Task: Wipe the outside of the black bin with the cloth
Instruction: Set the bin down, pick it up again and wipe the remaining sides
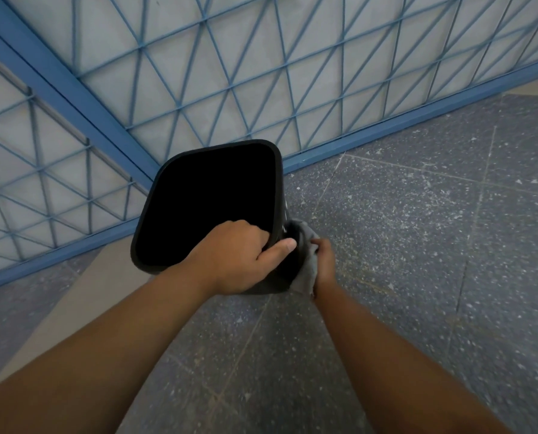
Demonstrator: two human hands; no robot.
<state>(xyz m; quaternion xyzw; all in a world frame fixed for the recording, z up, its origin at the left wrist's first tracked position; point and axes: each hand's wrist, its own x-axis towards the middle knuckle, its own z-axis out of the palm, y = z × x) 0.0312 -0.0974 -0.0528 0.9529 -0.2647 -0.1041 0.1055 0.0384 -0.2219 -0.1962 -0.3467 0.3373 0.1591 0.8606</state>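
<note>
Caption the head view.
Left hand grips the bin rim; right hand presses cloth against its side.

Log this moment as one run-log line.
stage: wiping | left hand: grips black bin rim | right hand: presses grey cloth on bin's outer side | floor: speckled

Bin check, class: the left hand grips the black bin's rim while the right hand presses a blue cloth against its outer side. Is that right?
Wrong in one detail: the cloth is grey, not blue, as the head view shows. The left hand grips the bin rim; the right hand presses the cloth against its outer side.
</note>
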